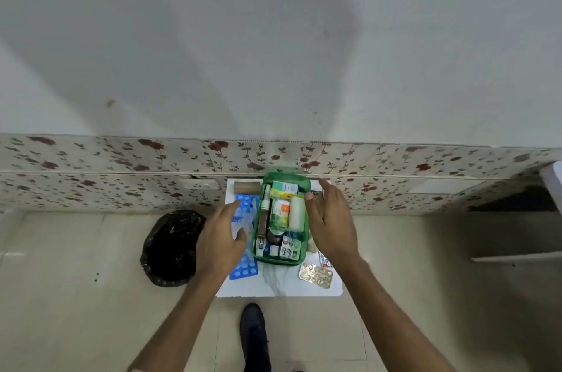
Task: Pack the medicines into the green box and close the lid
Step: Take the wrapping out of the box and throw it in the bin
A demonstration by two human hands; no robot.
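Beige floor tiles [76, 295] take up most of the lower view, bare to the left and right, with a floral-patterned wall band [121, 177] running across behind and plain white wall above it. Small white marbled table [279, 283] stands against that band; its near edge is free and its front strip bare. Black plastic bag [171, 247] sits on the floor just beside the table's left edge. Green box [281, 219] stands near the table's middle, long axis pointing at the wall, lid up at the far end, leaning toward the wall — interior crowded with cartons, a white roll, a slim white tube along the left wall, blister strips at the near end. Left hand [222, 241] hovers over the table's left side, fingers spread and loose, gripping nothing, above a blue blister sheet [244, 269] and a crumpled clear wrapper. Right hand [330, 219] is open beside the box's right wall, thumb at the rim; actual contact cannot be told. Gold blister strip [316, 275] lies at the table's near right corner, apart from the box. Brown roll [247, 187] lies at the far left corner, just beside the box. Dark shoe [254, 335] is on the floor below the near edge.
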